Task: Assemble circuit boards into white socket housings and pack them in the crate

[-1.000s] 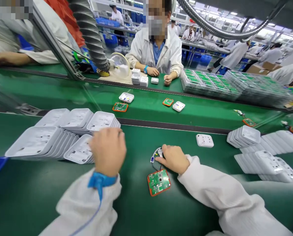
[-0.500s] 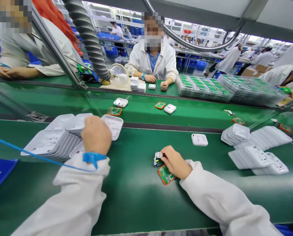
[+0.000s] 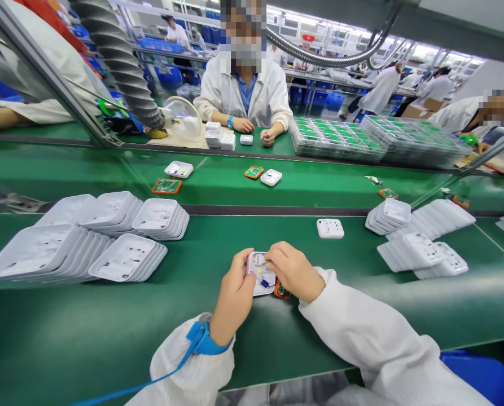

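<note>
My left hand [image 3: 235, 296], with a blue band at its wrist, grips the left edge of a white plastic housing [image 3: 258, 290], open side up, just above the green surface. Inside the housing are a small white part [image 3: 259, 260] with a yellow mark and a dark blue piece [image 3: 264, 283] below it. My right hand [image 3: 296, 270] pinches the small white part at the housing's upper right; its fingertips partly hide it. Beneath that hand a green circuit board [image 3: 282, 291] with an orange edge lies against the housing's lower right corner, mostly covered.
Stacked white housings [image 3: 128, 256] stand at left. White covers [image 3: 425, 251] lie stacked at right, with a single cover [image 3: 330, 228] nearer. On the belt [image 3: 218, 192] behind are housings and orange-edged boards [image 3: 167, 186]. A person [image 3: 245, 84] sits opposite, beside trays of boards [image 3: 336, 138].
My left hand has come from the stacks to the middle with a white housing. My right hand has brought the small white part into it. The view has shifted slightly.
</note>
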`<control>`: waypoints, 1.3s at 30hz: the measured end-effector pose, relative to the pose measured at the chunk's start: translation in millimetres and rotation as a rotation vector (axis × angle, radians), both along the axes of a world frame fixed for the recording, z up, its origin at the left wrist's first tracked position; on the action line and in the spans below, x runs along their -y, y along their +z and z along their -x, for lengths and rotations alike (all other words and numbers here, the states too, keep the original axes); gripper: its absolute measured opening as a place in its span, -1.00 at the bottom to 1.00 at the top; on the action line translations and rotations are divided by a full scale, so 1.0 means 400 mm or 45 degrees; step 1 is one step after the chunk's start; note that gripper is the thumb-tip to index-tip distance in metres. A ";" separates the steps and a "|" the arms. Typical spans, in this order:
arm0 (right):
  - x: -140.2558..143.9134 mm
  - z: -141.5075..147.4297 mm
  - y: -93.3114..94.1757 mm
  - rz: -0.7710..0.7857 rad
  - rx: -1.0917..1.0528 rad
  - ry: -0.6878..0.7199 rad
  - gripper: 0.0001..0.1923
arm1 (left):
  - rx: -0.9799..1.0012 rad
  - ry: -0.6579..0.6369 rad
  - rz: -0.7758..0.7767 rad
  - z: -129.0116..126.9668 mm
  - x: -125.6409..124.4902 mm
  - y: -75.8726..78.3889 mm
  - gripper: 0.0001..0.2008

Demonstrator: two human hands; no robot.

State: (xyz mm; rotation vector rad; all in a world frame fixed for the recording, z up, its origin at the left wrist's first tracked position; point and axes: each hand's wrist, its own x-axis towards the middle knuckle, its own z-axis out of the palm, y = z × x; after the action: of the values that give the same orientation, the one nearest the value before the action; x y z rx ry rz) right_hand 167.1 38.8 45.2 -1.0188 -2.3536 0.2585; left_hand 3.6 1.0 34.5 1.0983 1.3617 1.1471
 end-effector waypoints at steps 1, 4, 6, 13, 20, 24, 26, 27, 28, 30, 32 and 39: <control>0.000 0.000 -0.001 -0.017 0.013 0.005 -0.84 | 0.036 -0.006 0.004 0.000 0.001 0.004 -0.58; 0.005 0.003 -0.002 -0.088 0.044 0.015 -0.82 | 0.085 -0.026 0.026 -0.005 -0.002 0.013 -0.65; 0.009 0.005 0.003 -0.115 0.045 0.045 -0.81 | 0.073 -0.021 0.064 -0.009 -0.010 0.015 -0.73; 0.019 -0.009 0.032 0.014 -0.178 0.024 -0.86 | 0.019 0.128 -0.002 -0.014 -0.036 -0.016 -0.77; 0.038 0.043 -0.002 0.078 0.161 -0.073 -0.88 | 0.080 0.215 -0.030 -0.031 -0.034 -0.034 -0.69; 0.035 0.054 -0.014 0.097 0.250 -0.121 -0.86 | -0.013 0.184 -0.035 -0.033 -0.024 -0.043 -0.67; 0.034 0.050 -0.019 0.061 0.274 -0.130 -0.83 | -0.064 0.173 -0.046 -0.031 -0.019 -0.048 -0.67; 0.033 0.048 -0.021 0.032 0.278 -0.127 -0.82 | -0.081 0.167 -0.052 -0.030 -0.018 -0.049 -0.67; 0.032 0.045 -0.024 0.001 0.272 -0.125 -0.81 | -0.092 0.160 -0.055 -0.029 -0.016 -0.050 -0.66; 0.030 0.042 -0.028 -0.043 0.231 -0.114 -0.78 | -0.097 0.140 -0.052 -0.027 -0.015 -0.050 -0.65; 0.026 0.040 -0.030 -0.055 0.179 -0.121 -0.77 | -0.087 0.120 -0.044 -0.026 -0.015 -0.048 -0.64; 0.018 0.040 -0.028 -0.041 0.134 -0.104 -0.74 | -0.041 0.152 -0.039 -0.027 -0.015 -0.039 -0.60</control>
State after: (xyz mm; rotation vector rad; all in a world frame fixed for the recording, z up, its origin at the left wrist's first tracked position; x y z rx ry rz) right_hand 151.2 31.7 34.0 -1.1355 -2.3943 0.1386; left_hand 14.4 6.9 18.9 1.0729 1.4559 1.2448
